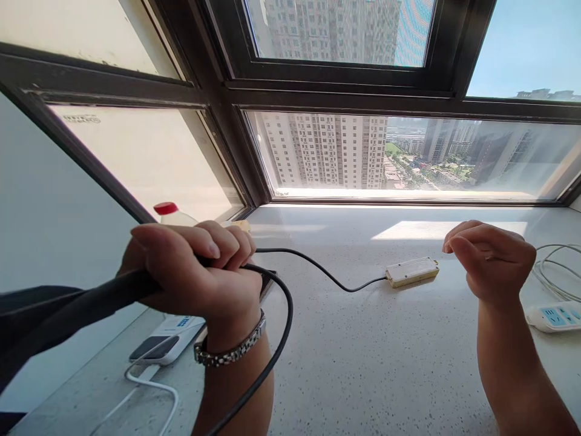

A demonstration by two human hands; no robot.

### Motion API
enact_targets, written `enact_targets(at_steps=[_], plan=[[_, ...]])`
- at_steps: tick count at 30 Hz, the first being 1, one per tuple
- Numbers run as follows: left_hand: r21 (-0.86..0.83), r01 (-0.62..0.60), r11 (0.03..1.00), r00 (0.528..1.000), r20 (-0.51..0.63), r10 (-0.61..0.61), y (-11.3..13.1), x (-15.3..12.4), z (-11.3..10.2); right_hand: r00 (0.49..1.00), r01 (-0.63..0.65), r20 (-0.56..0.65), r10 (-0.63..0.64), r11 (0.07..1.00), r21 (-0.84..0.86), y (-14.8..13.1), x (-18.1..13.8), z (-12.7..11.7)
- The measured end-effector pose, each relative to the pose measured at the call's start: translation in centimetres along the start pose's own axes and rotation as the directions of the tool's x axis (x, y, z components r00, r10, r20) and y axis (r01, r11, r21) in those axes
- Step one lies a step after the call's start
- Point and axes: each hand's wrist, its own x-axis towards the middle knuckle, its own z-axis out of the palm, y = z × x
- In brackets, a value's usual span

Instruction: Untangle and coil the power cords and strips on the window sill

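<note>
My left hand (200,260) is raised at left with its fingers wrapped round a black cable (285,303). A thick black part runs from the fist to the left edge. The thin cable loops down past my wrist, which wears a metal watch band or bracelet. Another stretch of black cable runs from behind my hand to a yellowish-white power strip (411,274) lying on the speckled white sill. My right hand (492,257) is held up on the right, fingers curled closed; nothing sticks out of it. It is apart from the power strip.
A white power strip (556,316) and a coiled white cord (560,272) lie far right. At left are a white device (166,342) with a white cable and a red-capped bottle (167,209), partly hidden. Dark-framed windows (345,91) border the sill.
</note>
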Motion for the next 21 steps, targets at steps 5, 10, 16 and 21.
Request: enact_targets(at_steps=[5, 10, 16, 21], plan=[[-0.001, 0.048, 0.999, 0.997, 0.066, -0.048, -0.4, -0.2, -0.2, 0.728, -0.202, 0.605, 0.324, 0.944, -0.261, 4.8, -1.6, 1.8], [0.043, 0.177, 0.983, 0.98, 0.089, -0.18, -1.3, -0.3, -0.4, 0.056, -0.195, 0.698, 0.714, 0.693, -0.694, 10.6, -5.1, 3.8], [0.245, 0.144, 0.959, 0.986, 0.048, -0.16, -2.9, -0.4, -1.0, -0.049, -0.096, 0.564, 0.824, 0.558, -0.824, 12.8, -6.2, 3.2], [0.514, 0.072, 0.855, 0.99, 0.07, -0.125, -3.3, -0.5, -2.2, 0.009, -0.168, 0.482, 0.876, 0.476, -0.863, 15.2, -6.7, 0.0]])
